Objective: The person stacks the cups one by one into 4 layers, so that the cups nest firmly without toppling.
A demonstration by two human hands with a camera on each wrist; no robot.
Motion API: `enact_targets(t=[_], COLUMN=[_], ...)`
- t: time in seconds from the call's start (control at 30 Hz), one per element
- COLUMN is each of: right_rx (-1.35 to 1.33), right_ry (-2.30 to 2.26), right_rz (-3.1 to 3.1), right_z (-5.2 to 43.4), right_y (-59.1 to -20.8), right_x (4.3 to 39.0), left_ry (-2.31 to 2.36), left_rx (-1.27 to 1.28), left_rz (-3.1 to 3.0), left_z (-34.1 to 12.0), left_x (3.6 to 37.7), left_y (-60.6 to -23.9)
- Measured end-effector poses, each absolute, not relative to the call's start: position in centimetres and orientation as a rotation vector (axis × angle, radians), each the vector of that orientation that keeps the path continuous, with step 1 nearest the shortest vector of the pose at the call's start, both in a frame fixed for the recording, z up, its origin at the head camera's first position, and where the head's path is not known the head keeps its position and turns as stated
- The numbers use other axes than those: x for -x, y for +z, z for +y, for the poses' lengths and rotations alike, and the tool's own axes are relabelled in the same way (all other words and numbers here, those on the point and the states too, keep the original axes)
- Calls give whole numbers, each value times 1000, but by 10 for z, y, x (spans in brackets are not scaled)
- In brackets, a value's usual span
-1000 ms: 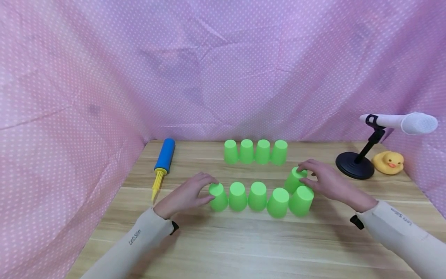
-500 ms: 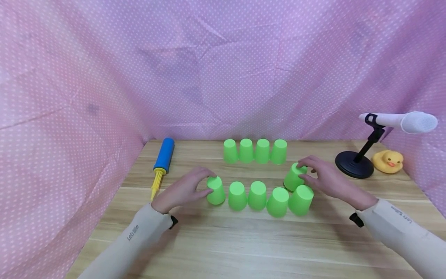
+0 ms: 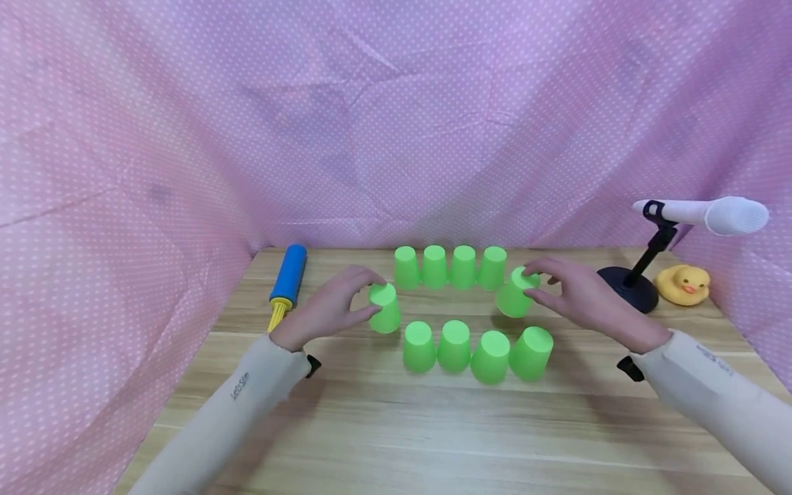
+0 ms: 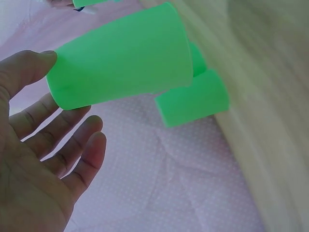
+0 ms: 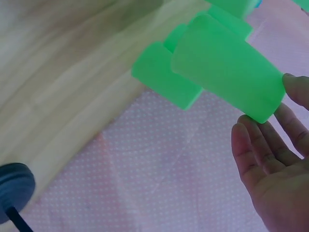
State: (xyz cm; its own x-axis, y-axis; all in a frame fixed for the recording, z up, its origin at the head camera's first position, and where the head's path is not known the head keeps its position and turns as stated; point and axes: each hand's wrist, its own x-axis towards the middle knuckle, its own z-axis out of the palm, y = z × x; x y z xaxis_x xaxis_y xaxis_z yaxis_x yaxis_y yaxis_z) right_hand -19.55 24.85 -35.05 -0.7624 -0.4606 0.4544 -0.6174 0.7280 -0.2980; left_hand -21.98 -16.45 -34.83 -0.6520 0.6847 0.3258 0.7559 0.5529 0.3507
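My left hand (image 3: 331, 304) pinches the closed end of an upside-down green plastic cup (image 3: 385, 309) between thumb and fingers, left of the back row. In the left wrist view that cup (image 4: 120, 58) has its wide rim turned away from the palm. On the other side, my right hand (image 3: 575, 295) pinches a second green cup (image 3: 518, 292) by its closed end, slightly tilted, close to the right end of the back row. Several upturned green cups (image 3: 464, 268) stand in a tight back row. Nearer to me, several more (image 3: 491, 357) form a front row.
A blue and yellow hand pump (image 3: 289, 278) lies at the left, partly behind my left wrist. At the right stand a white microphone (image 3: 705, 213) on a black stand (image 3: 628, 287) and a yellow rubber duck (image 3: 683, 285). Pink dotted cloth (image 3: 396, 137) hangs behind the wooden table (image 3: 396, 440).
Both hands have moved away from me, toward the back row. The left cup has left the front row's end, and the right cup has shifted back and slightly left.
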Motion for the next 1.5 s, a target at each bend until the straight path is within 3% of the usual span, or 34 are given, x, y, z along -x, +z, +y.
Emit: enact_targets(t=[0.47,1.0,1.5], right_rx=[-884,-603,-514], right_ry=[659,750,770], right_rz=[-2437,-2619,-2706], right_z=[230,202,203], right_y=[-324,-320,-326], right_x=[215,259,288], left_ry=[-757,-821,-909], left_rx=[1272,1034,906], left_rz=[-2530,-2713,-2770], left_z=[-141,-103,-97], left_x=[270,320,341], left_y=[-323,-324,-329])
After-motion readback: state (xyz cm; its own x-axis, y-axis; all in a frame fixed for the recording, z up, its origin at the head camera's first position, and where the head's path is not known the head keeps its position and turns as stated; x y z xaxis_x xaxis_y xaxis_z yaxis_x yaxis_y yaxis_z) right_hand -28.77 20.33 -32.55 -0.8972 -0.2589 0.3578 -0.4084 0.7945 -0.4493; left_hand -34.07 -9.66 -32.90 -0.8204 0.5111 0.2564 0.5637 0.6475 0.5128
